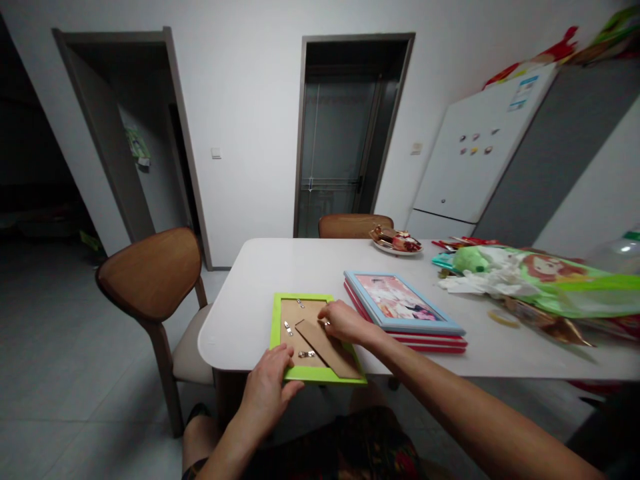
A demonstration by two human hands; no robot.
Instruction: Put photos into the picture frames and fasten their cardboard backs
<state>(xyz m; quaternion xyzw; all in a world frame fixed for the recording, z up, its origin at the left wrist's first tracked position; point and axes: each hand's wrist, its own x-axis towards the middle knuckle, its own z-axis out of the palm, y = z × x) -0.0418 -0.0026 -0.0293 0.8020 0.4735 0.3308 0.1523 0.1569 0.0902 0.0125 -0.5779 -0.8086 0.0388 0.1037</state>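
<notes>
A lime green photo frame [275, 328] lies back side up at the near edge of the white table. Its brown backboard [289, 311] carries small metal clips and a slanted brown stand flap [327, 348]. My left hand [267, 383] holds the frame's lower left corner, thumb on the near edge and fingers on the left side. Over the right part of the backboard is my right hand [344, 321], its fingers curled beside the upper end of the flap; what the fingertips grip, if anything, is hidden.
Right of the frame stands a stack of photo frames, a light blue one [400, 303] on top of red ones. Plastic packaging [555, 277] covers the right of the white table [300, 263]. A plate [397, 248] sits at the far edge. Brown chairs [155, 273] stand left and behind.
</notes>
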